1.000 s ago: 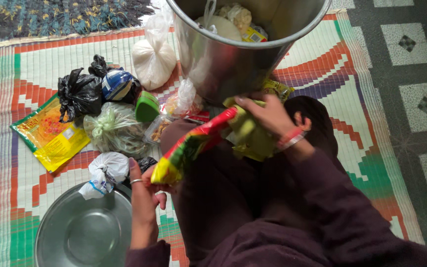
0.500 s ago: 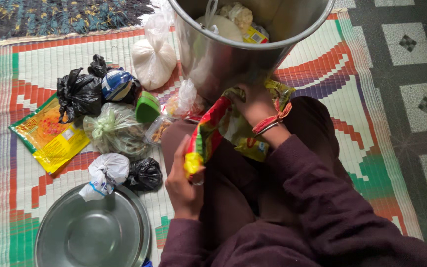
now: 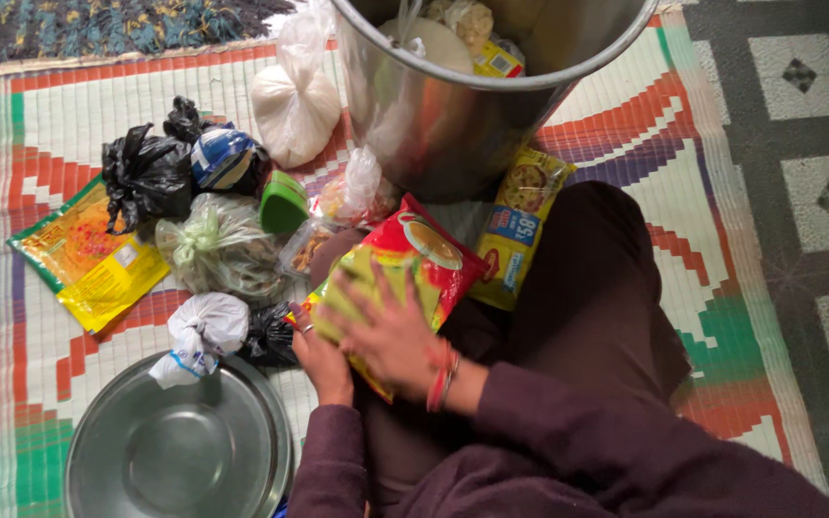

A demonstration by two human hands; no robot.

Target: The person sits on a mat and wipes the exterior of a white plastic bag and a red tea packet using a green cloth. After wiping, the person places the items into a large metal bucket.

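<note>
Your right hand [image 3: 390, 331] presses flat, fingers spread, on a red-green-yellow packet [image 3: 395, 273] in your lap; left hand [image 3: 319, 353] grips its seven-o'clock edge; a yellow packet [image 3: 515, 225] lies at two o'clock.

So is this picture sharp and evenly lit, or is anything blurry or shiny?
Head view: soft, even light with no hard shadows; the steel drum and the steel plate show dull reflections; the right hand, spread flat on the red and green packet, is slightly motion-blurred, and so is the left hand at the packet's edge; the woven mat looks fairly sharp.
</note>
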